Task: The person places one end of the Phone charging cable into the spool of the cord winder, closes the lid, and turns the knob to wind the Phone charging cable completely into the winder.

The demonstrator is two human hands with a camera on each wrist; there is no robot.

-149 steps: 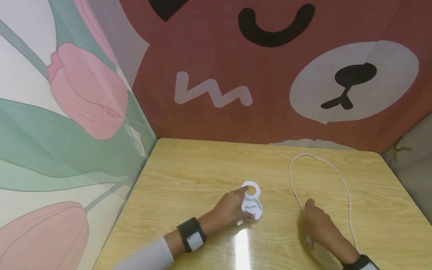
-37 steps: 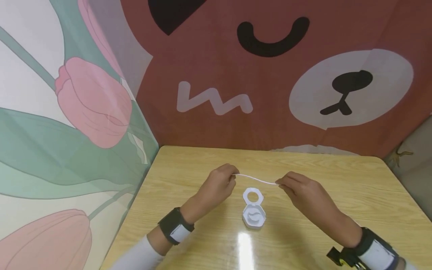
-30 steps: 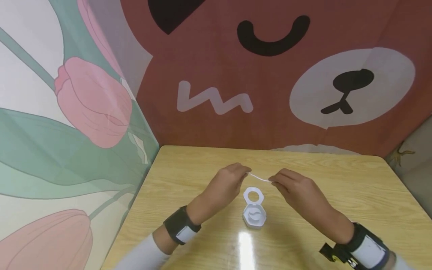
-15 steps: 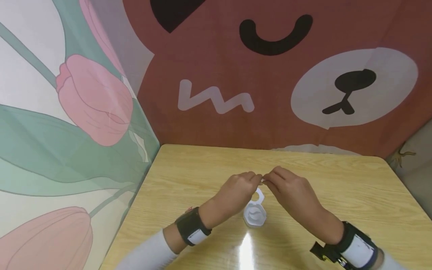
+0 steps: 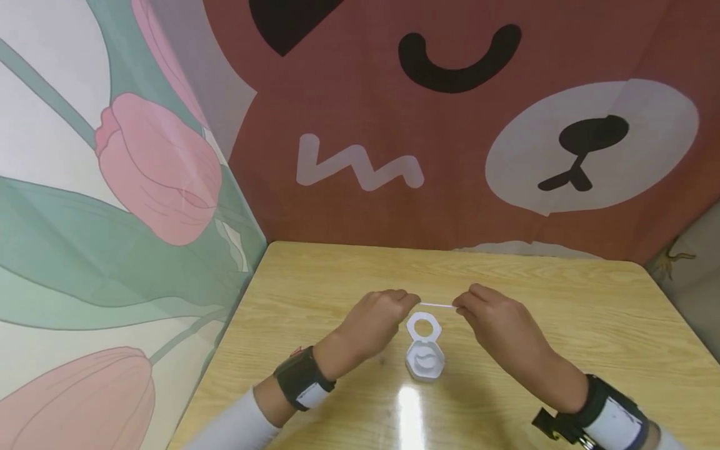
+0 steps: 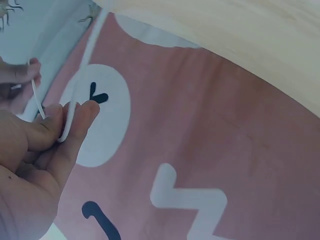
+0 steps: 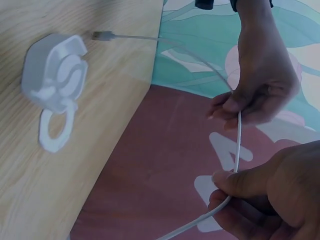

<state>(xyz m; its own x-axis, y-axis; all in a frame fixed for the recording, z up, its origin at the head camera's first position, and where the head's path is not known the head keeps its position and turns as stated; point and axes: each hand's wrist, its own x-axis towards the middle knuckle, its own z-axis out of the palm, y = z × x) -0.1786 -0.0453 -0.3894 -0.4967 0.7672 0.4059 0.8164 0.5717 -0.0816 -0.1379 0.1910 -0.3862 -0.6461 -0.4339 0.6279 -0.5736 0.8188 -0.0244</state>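
Cable first: seen from the head, a short stretch runs nearly straight between the two hands, above the counter and beyond the case, toward the counter's far edge. Half a second ago the fingertips met; now they have parted, each hand pinching the cable – the left hand at one end of the stretch, the right hand at the other. The left hand has also moved off the ring-shaped lid, so its hole shows whole. The work, I judge, is at a handling stage: cable gripped at two spots, case untouched. The case sits around the middle of the counter, its lid lying open toward the far edge, where a bear-print cloth rises behind. Nothing visible blocks the gap between the hands.

From the left wrist, the cable bends at the left fingers, and a length crosses up to the counter's edge; the case is out of this view.

From the right wrist, the cable runs past both pinches. Beyond the left hand it leads to a plug near the case – whether that touches the counter, I cannot tell.
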